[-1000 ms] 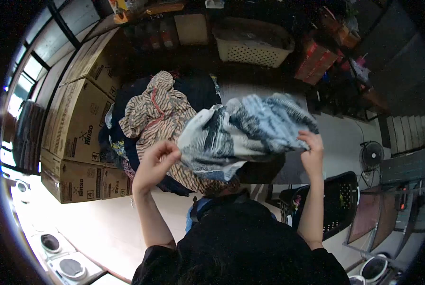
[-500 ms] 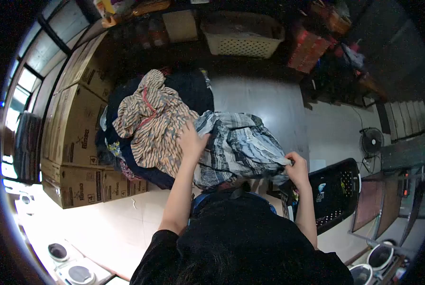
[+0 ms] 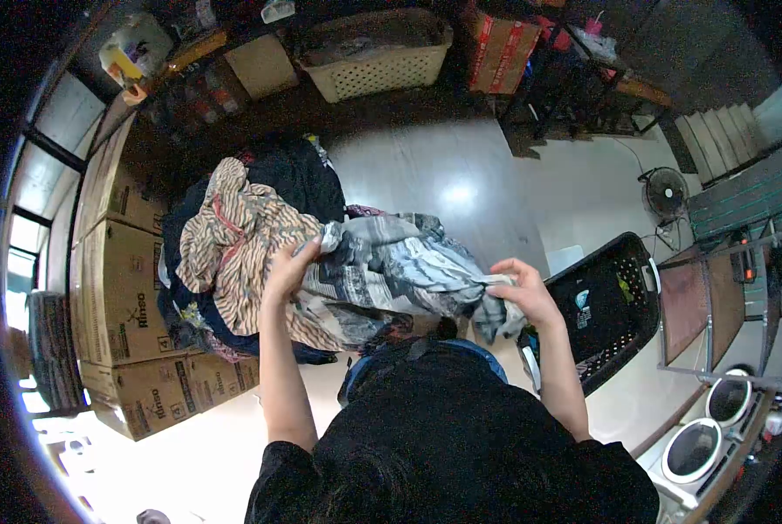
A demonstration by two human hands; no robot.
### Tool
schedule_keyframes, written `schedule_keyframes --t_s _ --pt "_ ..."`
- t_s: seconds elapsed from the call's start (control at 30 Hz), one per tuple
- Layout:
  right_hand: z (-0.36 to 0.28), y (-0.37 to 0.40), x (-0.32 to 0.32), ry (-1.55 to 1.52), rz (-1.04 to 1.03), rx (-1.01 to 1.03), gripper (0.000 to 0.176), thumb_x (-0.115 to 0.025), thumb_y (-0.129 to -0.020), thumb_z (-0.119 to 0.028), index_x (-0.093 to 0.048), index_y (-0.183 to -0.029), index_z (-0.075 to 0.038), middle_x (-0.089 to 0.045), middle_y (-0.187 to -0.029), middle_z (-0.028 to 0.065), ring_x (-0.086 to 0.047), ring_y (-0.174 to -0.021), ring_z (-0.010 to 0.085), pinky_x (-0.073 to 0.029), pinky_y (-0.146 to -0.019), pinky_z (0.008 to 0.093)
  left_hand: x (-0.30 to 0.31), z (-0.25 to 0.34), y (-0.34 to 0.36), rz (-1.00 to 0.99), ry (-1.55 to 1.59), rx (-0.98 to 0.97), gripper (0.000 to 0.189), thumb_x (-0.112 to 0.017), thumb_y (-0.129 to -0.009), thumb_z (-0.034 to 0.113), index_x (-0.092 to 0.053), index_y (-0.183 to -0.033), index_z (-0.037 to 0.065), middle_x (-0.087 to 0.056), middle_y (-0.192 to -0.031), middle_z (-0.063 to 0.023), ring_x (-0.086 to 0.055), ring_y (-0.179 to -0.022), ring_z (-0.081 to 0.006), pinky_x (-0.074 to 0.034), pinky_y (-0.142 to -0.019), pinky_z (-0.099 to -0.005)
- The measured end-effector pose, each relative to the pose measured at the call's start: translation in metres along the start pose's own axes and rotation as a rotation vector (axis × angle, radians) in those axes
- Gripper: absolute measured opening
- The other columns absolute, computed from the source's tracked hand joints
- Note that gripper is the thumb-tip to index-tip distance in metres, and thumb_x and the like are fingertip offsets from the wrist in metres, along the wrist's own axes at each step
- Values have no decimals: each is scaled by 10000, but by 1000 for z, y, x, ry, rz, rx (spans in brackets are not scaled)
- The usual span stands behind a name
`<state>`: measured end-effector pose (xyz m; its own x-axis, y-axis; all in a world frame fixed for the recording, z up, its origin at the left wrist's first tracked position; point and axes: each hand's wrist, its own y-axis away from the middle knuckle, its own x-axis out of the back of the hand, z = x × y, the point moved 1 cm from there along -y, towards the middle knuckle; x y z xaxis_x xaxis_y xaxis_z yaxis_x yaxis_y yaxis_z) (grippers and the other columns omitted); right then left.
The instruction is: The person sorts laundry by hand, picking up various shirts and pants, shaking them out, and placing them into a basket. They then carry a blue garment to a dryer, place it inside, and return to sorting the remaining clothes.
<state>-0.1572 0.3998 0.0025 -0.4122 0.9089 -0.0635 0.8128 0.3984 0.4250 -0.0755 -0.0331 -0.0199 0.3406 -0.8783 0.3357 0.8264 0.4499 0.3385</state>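
A grey, white and blue patterned garment (image 3: 426,262) stretches between my two hands above the near part of the table (image 3: 408,157). My left hand (image 3: 288,272) pinches its left end, beside an orange-and-black patterned garment (image 3: 260,223) on the clothes pile. My right hand (image 3: 523,293) is closed on the garment's right end, with the fingers partly bent around the cloth. Dark clothes (image 3: 299,175) lie behind and under the patterned one.
Stacked cardboard boxes (image 3: 133,297) stand at the left. A black basket (image 3: 596,306) with dark clothes is at my right. Along the far side are a beige basket (image 3: 382,74) and a red-and-brown box (image 3: 500,57). A fan (image 3: 666,192) and washing machines (image 3: 692,450) are further right.
The camera view has turned to the right. My left hand has gone from lying spread on the patterned clothes to pinching the grey garment's edge, which is now lifted and more bunched.
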Motion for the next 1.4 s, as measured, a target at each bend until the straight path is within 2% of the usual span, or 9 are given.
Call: schedule_keyframes --t_s 0.03,0.33,0.4,0.5,0.6,0.67,0.73,1.03,1.4 --pt "-8 0 -1 10 -31 -59 222 -709 -758 14 -616 -959 -11 -668 -890 59 -618 -809 110 -491 -726 243 14 -7 -6 -26 -106 202 408 -673 -871 348 -674 -963 -49 -653 -789 -35 -565 -690 -88 -434 -610 -239" --pt "-57 -13 10 283 104 370 214 -630 -817 50 -647 -1029 26 -678 -932 58 -624 -825 101 -500 -756 227 95 57 39 -18 927 -317 470 -538 -945 290 -505 -1314 2 -611 -1228 -125 -615 -1083 -258 -478 -969 -431" --pt "-72 -14 -3 101 127 413 231 -586 -830 71 -642 -1050 27 -675 -959 60 -620 -853 96 -490 -792 225 78 100 57 83 1074 -411 430 -553 -932 254 -529 -1285 10 -617 -1196 -141 -639 -1018 -253 -523 -887 -414" --pt "-76 -27 -15 23 208 482 226 -557 -850 78 -640 -1054 23 -671 -964 52 -616 -886 101 -484 -816 230 65 68 34 87 142 -45 390 -621 -898 284 -614 -1186 21 -676 -982 -70 -616 -836 -160 -498 -744 -338" --pt "-49 -45 -3 123 320 526 209 -566 -863 38 -642 -1057 33 -665 -946 57 -612 -868 123 -495 -790 262 51 30 31 230 -286 -113 316 -600 -886 207 -654 -1043 -62 -685 -856 -70 -613 -787 -142 -472 -721 -297" --pt "-21 -45 10 367 303 419 184 -590 -846 5 -649 -1019 30 -674 -905 70 -617 -856 134 -492 -783 275 56 -32 28 467 -334 -46 355 -650 -839 238 -661 -1020 -67 -674 -806 -64 -614 -746 -147 -473 -693 -297" --pt "13 -43 23 663 214 240 185 -609 -825 4 -651 -1005 21 -678 -904 70 -615 -840 131 -491 -779 278 50 -37 49 272 -188 241 403 -695 -804 275 -663 -1016 -66 -676 -820 -87 -622 -725 -157 -482 -673 -301" --pt "46 -71 -17 868 2 323 305 -657 -778 -90 -638 -1058 30 -677 -923 211 -664 -840 330 -509 -765 379 3 -83 101 235 82 -43 382 -608 -897 199 -572 -1177 -57 -661 -1032 -143 -599 -943 -173 -458 -844 -315" --pt "31 -147 -118 1462 -237 386 656 -766 -686 -180 -485 -1271 -90 -278 -1497 168 -325 -1336 407 -369 -1032 525 25 -46 102 147 -133 -39 295 -599 -886 209 -642 -1044 -36 -676 -814 -126 -599 -748 -159 -463 -694 -314"
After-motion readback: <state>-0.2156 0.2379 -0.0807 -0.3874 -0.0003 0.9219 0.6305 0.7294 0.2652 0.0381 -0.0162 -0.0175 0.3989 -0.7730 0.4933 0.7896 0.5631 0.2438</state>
